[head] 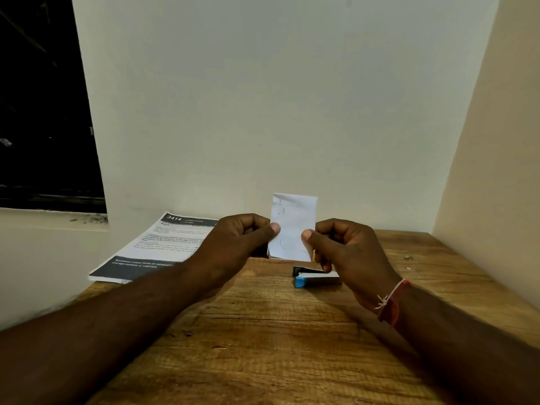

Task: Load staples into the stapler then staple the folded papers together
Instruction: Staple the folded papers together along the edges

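At the far left a dark window point(43, 106) fills the wall's edge, and below it a printed booklet point(155, 247) lies flat on the wooden table point(263, 346), its near corner overhanging the table's left edge. The left hand point(233, 238) reaches in over the booklet's right side and pinches the left edge of the folded papers point(292, 226), thumb in front pressed against the fingers behind. The papers stand upright above the table between the two hands, most of the sheet rising above both thumbs, with a faint line of marks down the left margin — staples perhaps, though the view is too soft to be sure. The right hand point(347, 249) pinches the papers' lower right edge the same way, its other fingers curled; a red thread band point(391, 302) circles that wrist. Just below the papers and partly behind the right hand, the stapler point(312, 277) — blue-tipped, black-based — lies on the table, touched by neither hand.
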The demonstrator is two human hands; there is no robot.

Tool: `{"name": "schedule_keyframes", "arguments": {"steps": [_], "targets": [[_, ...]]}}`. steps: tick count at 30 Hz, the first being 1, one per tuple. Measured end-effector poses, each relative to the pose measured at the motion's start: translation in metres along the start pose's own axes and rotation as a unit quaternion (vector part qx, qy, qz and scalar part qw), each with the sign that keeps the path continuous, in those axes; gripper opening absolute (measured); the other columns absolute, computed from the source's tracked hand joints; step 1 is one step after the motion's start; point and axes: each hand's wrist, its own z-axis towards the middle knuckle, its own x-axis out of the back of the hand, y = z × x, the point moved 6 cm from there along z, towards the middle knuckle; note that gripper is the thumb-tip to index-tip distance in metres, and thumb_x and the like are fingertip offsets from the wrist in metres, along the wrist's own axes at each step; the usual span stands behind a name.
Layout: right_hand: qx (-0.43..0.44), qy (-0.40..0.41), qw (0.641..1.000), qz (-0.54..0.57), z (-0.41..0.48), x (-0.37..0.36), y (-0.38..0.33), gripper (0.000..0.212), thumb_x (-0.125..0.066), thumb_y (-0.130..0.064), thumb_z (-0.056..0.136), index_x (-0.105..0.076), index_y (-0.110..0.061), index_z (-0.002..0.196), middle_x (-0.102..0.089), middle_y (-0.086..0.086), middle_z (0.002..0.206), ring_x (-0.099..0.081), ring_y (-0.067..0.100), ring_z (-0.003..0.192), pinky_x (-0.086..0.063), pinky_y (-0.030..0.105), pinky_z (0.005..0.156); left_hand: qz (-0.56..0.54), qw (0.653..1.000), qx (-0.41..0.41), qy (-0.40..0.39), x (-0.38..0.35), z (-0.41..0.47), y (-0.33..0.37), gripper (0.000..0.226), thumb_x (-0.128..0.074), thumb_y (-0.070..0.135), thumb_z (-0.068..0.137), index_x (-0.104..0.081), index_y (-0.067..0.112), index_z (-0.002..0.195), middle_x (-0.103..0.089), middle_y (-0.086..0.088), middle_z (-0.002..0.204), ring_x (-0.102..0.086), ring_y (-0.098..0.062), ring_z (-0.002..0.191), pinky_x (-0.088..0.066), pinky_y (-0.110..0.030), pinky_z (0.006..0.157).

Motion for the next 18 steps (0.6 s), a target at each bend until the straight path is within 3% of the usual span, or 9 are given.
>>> {"name": "schedule_keyframes", "arguments": {"steps": [3,9,14,18], "targets": [[0.003,-0.004,1.000,0.001,0.000,-0.002,0.000,0.014,-0.082,-0.019,0.096,-0.081,-0.005,0.092,-0.070,0.021,0.070,-0.062,0.016,0.057,-0.056,0.032,0.056,0.039,0.999,-0.010,0.004,0.000,-0.002,0.000,0.016,-0.072,0.017,0.108,-0.080,0.005,0.101,-0.086,-0.012,0.096,-0.082,-0.021,0.090,-0.067,-0.035,0.087],[0.007,-0.012,1.000,-0.006,-0.001,-0.005,-0.002,0.013,-0.081,-0.020,0.097,-0.081,-0.008,0.092,-0.071,0.028,0.077,-0.063,0.018,0.059,-0.057,0.032,0.056,0.068,0.998,-0.013,0.000,0.001,-0.003,0.003,0.020,-0.069,0.021,0.110,-0.078,0.007,0.098,-0.084,-0.008,0.091,-0.079,-0.018,0.086,-0.062,-0.034,0.083],[0.008,-0.034,0.999,-0.003,-0.001,-0.009,0.000,0.012,-0.081,-0.021,0.097,-0.082,-0.011,0.091,-0.072,0.024,0.074,-0.063,0.019,0.061,-0.056,0.033,0.058,0.042,0.998,-0.030,0.022,0.004,-0.002,0.005,0.027,-0.067,0.025,0.112,-0.077,0.001,0.108,-0.086,-0.017,0.105,-0.084,-0.034,0.102,-0.066,-0.046,0.100],[0.016,-0.049,0.999,-0.005,-0.004,-0.011,-0.001,0.013,-0.081,-0.022,0.098,-0.082,-0.013,0.089,-0.072,0.025,0.076,-0.063,0.022,0.064,-0.057,0.035,0.061,0.038,0.997,-0.047,0.043,0.006,-0.001,0.010,0.019,-0.067,0.018,0.111,-0.078,0.002,0.108,-0.087,-0.012,0.103,-0.084,-0.027,0.098,-0.067,-0.046,0.099]]}}
